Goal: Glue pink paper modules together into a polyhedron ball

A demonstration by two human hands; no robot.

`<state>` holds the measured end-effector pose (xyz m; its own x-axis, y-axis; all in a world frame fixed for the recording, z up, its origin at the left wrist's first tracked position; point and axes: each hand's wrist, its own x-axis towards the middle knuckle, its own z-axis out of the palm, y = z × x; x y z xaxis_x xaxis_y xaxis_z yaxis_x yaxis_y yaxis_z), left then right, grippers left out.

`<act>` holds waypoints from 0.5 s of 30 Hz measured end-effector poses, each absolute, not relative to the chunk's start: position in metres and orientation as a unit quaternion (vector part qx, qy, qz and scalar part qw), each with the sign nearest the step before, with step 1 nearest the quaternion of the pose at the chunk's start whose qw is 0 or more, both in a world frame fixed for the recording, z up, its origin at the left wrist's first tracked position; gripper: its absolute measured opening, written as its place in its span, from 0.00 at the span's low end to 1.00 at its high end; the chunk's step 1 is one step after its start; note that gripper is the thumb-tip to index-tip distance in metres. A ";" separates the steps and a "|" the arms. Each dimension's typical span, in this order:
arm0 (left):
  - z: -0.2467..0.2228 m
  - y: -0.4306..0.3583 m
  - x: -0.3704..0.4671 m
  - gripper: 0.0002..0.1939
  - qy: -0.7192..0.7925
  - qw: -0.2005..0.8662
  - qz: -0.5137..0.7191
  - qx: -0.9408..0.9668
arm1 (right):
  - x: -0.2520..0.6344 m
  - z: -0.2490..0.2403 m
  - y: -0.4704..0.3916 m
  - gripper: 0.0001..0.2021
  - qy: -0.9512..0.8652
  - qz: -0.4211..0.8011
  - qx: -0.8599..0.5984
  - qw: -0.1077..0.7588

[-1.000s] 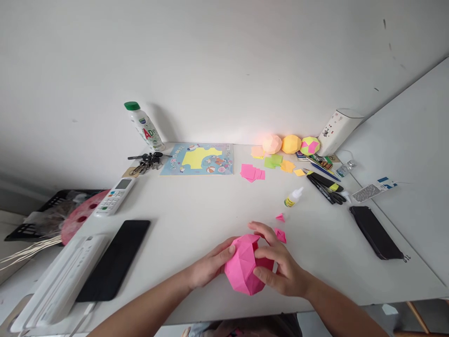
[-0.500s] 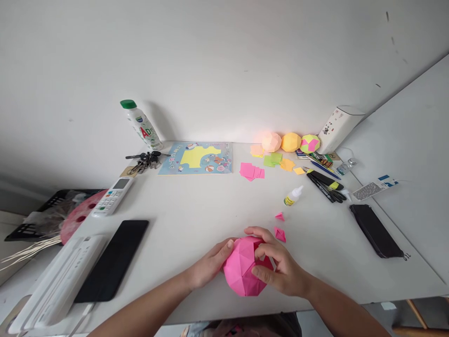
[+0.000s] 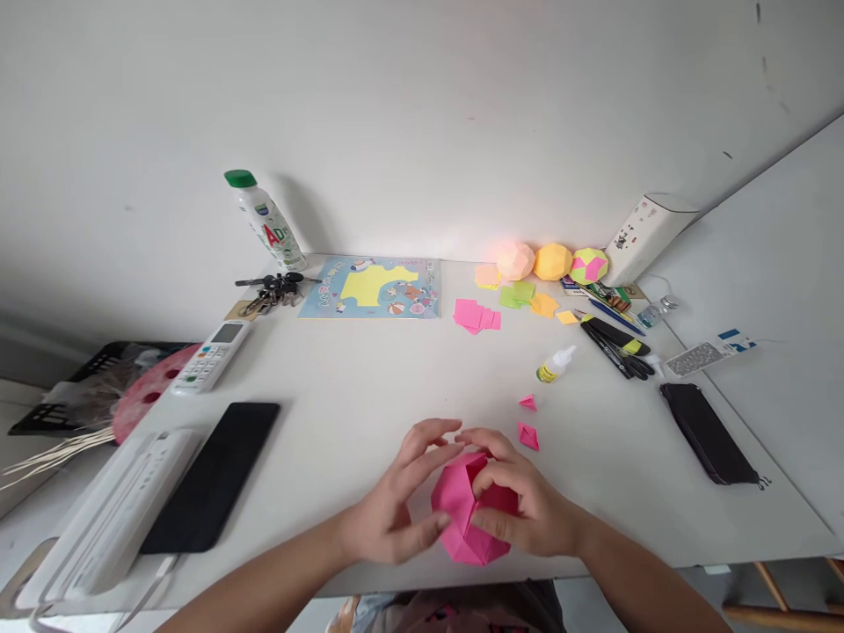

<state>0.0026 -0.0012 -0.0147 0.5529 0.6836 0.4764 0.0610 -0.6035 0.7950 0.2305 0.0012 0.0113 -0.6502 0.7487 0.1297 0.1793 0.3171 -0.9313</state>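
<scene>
A pink faceted paper ball (image 3: 454,501) with an opening on its right side is near the front edge of the table. My right hand (image 3: 520,501) grips the rim of that opening, thumb outside and a finger reaching in. On the ball's left, my left hand (image 3: 399,497) has its fingers spread and arched, the thumb at the ball's lower left side. Two small folded pink pieces, one larger (image 3: 528,436) and one smaller (image 3: 528,403), lie beyond my right hand. Behind them a small glue bottle (image 3: 556,364) lies tilted.
Pink paper squares (image 3: 476,316), three finished paper balls (image 3: 552,262) and a picture book (image 3: 422,299) are at the back. Pens and scissors (image 3: 638,366) and a black pouch (image 3: 709,435) lie right. A black phone (image 3: 211,479), remote (image 3: 211,356) and white bottle (image 3: 270,220) stand or lie left.
My left hand has opened and lifted its fingers from the ball's side. The ball has turned and shifted slightly right, and its opening shows more. The camera view has shifted slightly.
</scene>
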 end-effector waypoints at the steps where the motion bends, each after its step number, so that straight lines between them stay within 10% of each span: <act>1: -0.013 -0.003 0.004 0.29 0.206 0.368 0.414 0.807 | 0.231 0.011 0.001 0.07 -0.761 0.498 -0.304 0.283; 15: -0.004 -0.011 0.009 0.20 0.261 0.304 0.358 0.843 | 0.237 0.025 0.003 0.24 -0.773 0.478 -0.396 0.130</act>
<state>0.0087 -0.0109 -0.0035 0.6073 0.6580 0.4452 0.2228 -0.6789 0.6996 0.2374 0.0025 0.0245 -0.6530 0.7364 -0.1771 0.4876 0.2298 -0.8423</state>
